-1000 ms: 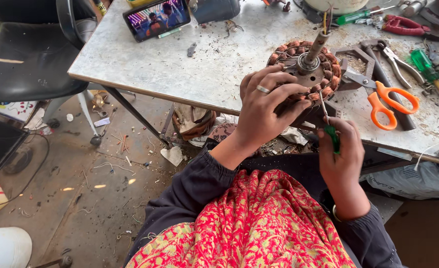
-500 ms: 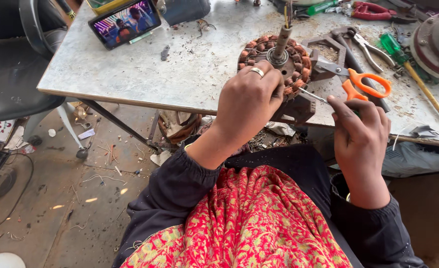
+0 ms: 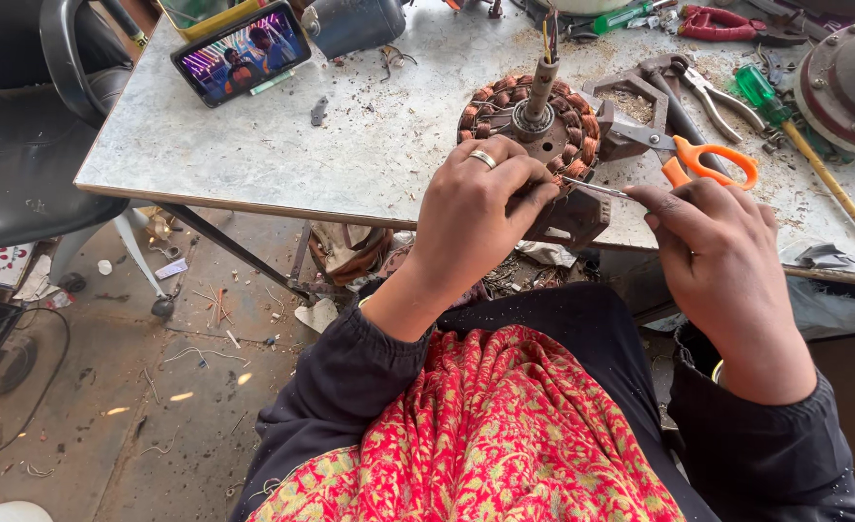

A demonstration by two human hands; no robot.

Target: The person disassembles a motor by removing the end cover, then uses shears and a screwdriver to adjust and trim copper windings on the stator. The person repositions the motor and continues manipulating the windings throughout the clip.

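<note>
Scuffed grey worktop (image 3: 253,145), littered floor (image 3: 157,387) at 7 | left hand (image 3: 471,217) grips wound stator (image 3: 534,126) | right hand (image 3: 722,261) pinches thin probe (image 3: 596,188) | orange scissors (image 3: 708,164) at 2

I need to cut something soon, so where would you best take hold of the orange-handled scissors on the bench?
Grip the orange-handled scissors by the finger loops, coming from the near right. The loops lie clear on the table facing the right hand, while the blades point left under the clamp beside the motor stator.
</note>
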